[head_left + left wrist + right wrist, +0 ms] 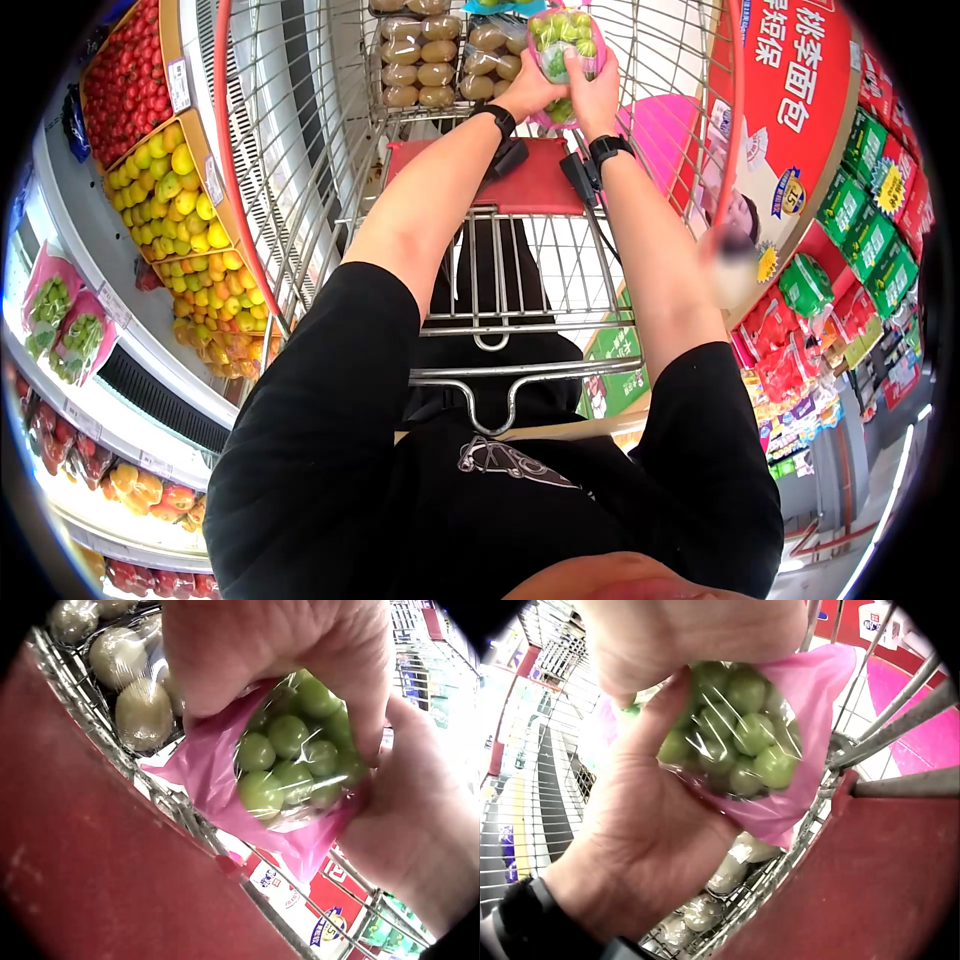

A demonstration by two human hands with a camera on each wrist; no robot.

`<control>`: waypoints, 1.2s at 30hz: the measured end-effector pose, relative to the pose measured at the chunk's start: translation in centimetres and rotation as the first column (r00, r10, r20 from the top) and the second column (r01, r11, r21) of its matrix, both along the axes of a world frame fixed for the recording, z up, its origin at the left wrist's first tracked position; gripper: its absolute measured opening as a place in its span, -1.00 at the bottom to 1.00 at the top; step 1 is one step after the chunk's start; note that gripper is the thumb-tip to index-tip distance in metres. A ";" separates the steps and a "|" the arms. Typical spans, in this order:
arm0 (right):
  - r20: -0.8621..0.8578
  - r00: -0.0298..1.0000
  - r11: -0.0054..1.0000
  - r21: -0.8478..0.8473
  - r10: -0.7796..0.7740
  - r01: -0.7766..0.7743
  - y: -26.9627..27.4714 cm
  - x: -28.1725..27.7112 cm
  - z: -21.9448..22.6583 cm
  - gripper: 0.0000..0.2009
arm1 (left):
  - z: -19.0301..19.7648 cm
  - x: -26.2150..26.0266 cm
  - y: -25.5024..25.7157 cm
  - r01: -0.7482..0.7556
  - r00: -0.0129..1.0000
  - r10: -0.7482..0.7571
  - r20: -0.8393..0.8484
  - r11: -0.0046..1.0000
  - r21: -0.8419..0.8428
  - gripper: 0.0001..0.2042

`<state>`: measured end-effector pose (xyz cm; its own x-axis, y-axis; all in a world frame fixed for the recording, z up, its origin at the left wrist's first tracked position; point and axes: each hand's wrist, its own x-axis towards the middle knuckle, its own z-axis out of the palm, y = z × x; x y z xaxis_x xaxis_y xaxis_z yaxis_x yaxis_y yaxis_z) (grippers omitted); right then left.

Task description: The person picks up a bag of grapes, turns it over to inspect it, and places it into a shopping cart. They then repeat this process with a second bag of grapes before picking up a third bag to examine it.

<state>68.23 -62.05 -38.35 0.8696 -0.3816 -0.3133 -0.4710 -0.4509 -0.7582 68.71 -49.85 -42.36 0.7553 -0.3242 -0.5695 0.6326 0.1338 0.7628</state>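
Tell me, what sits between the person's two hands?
A pink bag of green grapes, gripped by the left hand and right hand; clearest in the wrist views.

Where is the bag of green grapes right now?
In the head view the bag of green grapes is top centre, held between left hand and right hand above the cart's red seat flap.

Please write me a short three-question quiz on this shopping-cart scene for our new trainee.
1. True or false: both hands grip the bag of green grapes.
2. What already lies in the shopping cart beyond the grapes? A) packs of kiwis B) bottles C) loaves
3. Which colour is the cart's child-seat flap?

Key:
1. True: the left hand and the right hand both hold the bag.
2. A, packs of kiwis.
3. Red.
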 end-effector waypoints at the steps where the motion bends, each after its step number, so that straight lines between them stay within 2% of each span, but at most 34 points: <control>1: 0.030 1.000 0.999 -0.038 0.001 0.000 0.3 -0.1 -0.1 -0.21 | -0.1 0.3 0.1 0.020 1.000 -0.020 -0.004 0.999 0.025 0.02; 3: 0.027 1.000 0.995 -0.098 -0.015 0.017 0.7 -0.1 0.5 -0.24 | -0.2 0.6 0.3 0.050 0.999 -0.051 0.013 0.997 0.067 -0.01; 6: 0.086 0.993 0.996 -0.025 -0.081 0.083 0.8 0.2 -0.5 -0.26 | 0.1 1.0 0.6 0.058 0.997 -0.063 0.053 0.994 0.091 -0.01; 8: 0.152 0.981 0.989 0.094 -0.124 0.111 1.7 0.8 1.8 -0.25 | -0.9 1.2 0.0 -0.063 0.956 0.032 0.293 0.993 0.099 0.03; 10: 0.215 0.963 0.984 0.102 -0.162 0.143 2.4 1.7 2.1 -0.24 | 1.0 3.0 0.6 -0.025 0.945 -0.022 0.328 0.990 0.138 0.03; 11: 0.217 0.965 0.988 0.061 -0.149 0.139 2.7 2.2 2.1 -0.24 | 2.0 4.1 1.3 0.021 0.956 -0.073 0.286 0.983 0.180 0.01; 14: 0.290 0.953 0.996 0.014 -0.088 0.088 4.0 4.5 3.9 -0.26 | 3.9 7.0 2.7 -0.009 0.960 -0.015 0.279 0.996 0.085 0.01; 15: 0.331 0.941 0.997 0.015 -0.073 0.072 4.2 5.6 4.2 -0.27 | 5.6 8.2 3.1 -0.009 0.955 -0.030 0.294 0.992 0.128 -0.01; 16: 0.341 0.938 0.997 -0.031 -0.060 0.076 4.5 6.9 4.8 -0.27 | 6.2 9.4 3.2 -0.034 0.944 0.007 0.331 0.997 0.076 -0.04; 19: 0.351 0.936 0.986 -0.158 -0.001 0.061 4.9 10.3 6.8 -0.28 | 4.7 13.5 3.0 0.024 0.936 0.029 0.351 0.989 -0.145 -0.16; 24: 0.339 0.933 0.930 -0.366 0.123 0.011 4.5 14.4 7.1 -0.27 | 4.9 16.9 2.3 0.014 0.958 0.066 0.279 0.961 -0.276 -0.27; 26: 0.313 0.935 0.905 -0.424 0.166 -0.019 4.1 15.8 6.2 -0.28 | 4.5 17.7 2.2 0.020 0.967 0.067 0.246 0.941 -0.337 -0.32; 27: 0.303 0.941 0.914 -0.405 0.148 -0.013 3.8 16.3 5.6 -0.29 | 3.1 18.1 1.7 0.015 0.970 0.074 0.233 0.933 -0.359 -0.28; 30: 0.239 0.957 0.928 -0.365 0.167 -0.071 2.7 16.8 3.5 -0.29 | 0.9 18.2 1.0 -0.077 0.990 0.108 0.093 0.955 -0.288 -0.10; 31: 0.239 0.950 0.925 -0.365 0.201 -0.104 2.5 16.7 2.8 -0.30 | 0.6 17.8 0.9 -0.072 0.988 0.099 0.119 0.974 -0.213 -0.12; 34: 0.245 0.930 0.913 -0.371 0.274 -0.171 1.9 16.0 1.6 -0.32 | 0.4 17.4 0.9 0.012 0.968 0.024 0.249 0.990 -0.142 -0.28; 36: 0.248 0.929 0.907 -0.387 0.275 -0.165 1.8 15.8 1.1 -0.32 | 0.3 17.4 0.7 -0.002 0.968 0.024 0.248 0.996 -0.085 -0.29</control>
<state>84.07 -60.27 -37.22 0.9745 -0.2074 0.0853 -0.1122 -0.7802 -0.6154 86.14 -49.10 -42.06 0.8744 -0.3518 -0.3343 0.4218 0.2106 0.8819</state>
